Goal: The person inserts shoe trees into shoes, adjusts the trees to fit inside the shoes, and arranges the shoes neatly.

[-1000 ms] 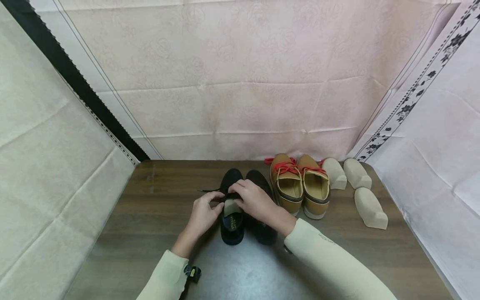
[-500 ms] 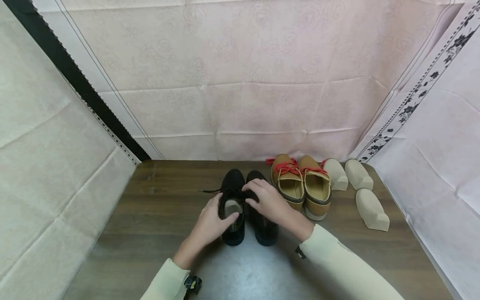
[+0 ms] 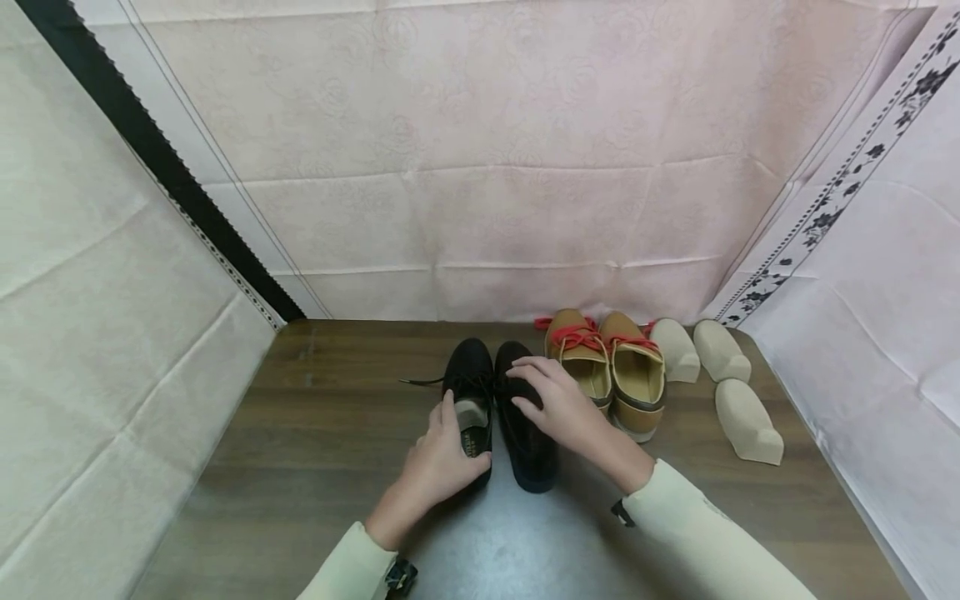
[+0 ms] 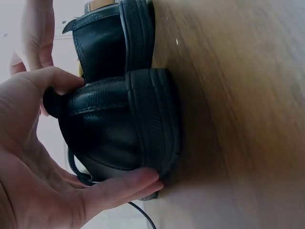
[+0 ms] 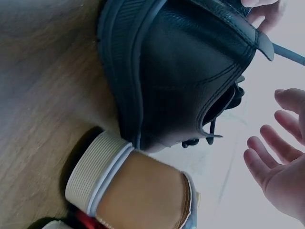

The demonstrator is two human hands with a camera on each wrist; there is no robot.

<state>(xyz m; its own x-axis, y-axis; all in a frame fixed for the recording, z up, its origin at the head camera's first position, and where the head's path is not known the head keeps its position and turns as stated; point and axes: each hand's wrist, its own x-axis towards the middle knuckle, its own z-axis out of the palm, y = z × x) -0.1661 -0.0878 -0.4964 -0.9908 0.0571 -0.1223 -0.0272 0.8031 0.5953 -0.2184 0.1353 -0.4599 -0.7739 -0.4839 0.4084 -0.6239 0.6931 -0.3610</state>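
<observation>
The left black leather lace-up shoe [image 3: 470,367] is found upright on the brown wood-grain surface [image 3: 330,433], near the centre, with its toe to the far side. Its heel end is gripped by the left hand [image 3: 444,458], thumb at the right of the heel rim and fingers along the left side, presumably so that the shoe is steadied from both flanks. The right hand [image 3: 558,404] is held with fingers loosely curved above the matching right black leather shoe [image 3: 534,462], and nothing is gripped by it. The two black shoes are set side by side, apparently as a pair; to their right are placed a pair of tan shoes with red laces [image 3: 637,372] and three beige moulded blocks [image 3: 722,350]. From the head view alone, a pale insert [image 3: 470,414] and gold lettering are seen inside the left shoe. By the left wrist view, the fingers' contact just above the sole, hidden from overhead, is disclosed. By the right wrist view, a clear gap is confirmed between right hand and shoe, which cannot be judged from above.
</observation>
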